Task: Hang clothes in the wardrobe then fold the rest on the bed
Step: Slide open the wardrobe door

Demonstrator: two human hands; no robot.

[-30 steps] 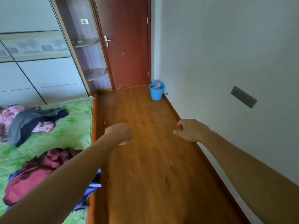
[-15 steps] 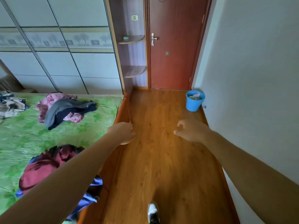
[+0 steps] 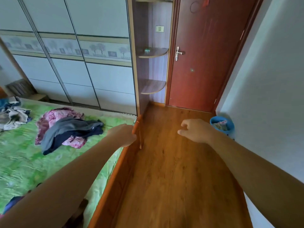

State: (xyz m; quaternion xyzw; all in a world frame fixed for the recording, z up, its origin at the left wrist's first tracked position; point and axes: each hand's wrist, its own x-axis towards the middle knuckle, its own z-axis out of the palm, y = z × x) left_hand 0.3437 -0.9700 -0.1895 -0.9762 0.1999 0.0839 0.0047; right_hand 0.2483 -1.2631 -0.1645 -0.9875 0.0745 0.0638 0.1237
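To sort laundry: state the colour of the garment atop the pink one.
The garment is dark grey, seen in the head view.

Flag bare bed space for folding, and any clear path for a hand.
Free: green sheet between the pink-grey pile and the dark clothes at the near edge; floor between bed frame and wall. Crowded: bed's far left, pale pile.

The bed cover [image 3: 21,162] is bright green with pale mottling, the pink garment [image 3: 62,113] is flowered, the grey garment [image 3: 69,127] over it shades to navy, the wardrobe [image 3: 105,18] is pale grey-blue with a band of printed trees, the door [image 3: 205,63] red-brown, the floor [image 3: 172,178] orange wood-grain, the bucket [image 3: 230,123] blue.
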